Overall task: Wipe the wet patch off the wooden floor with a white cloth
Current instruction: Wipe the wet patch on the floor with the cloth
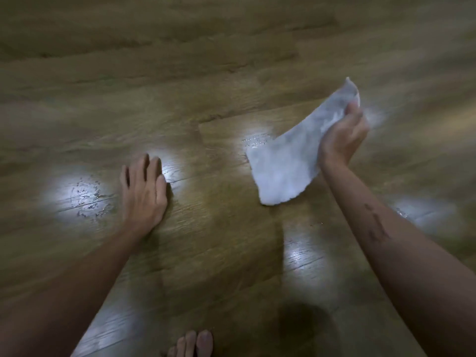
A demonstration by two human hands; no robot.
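Observation:
My right hand (343, 136) grips a white cloth (286, 161) by its upper edge; the cloth hangs spread out and slanted just above the wooden floor (221, 73). Water droplets (256, 140) glisten on the planks right beside the cloth's left corner. A larger wet patch (87, 199) with beaded water shines to the left of my left hand (144, 191). That hand lies flat on the floor with its fingers straight and holds nothing. The picture is motion-blurred.
Bright light reflections sit on the planks at the left, the centre and the right (412, 212). The toes of a bare foot (192, 343) show at the bottom edge. Dark smears mark my right forearm (376, 222). Otherwise only plank floor is in view.

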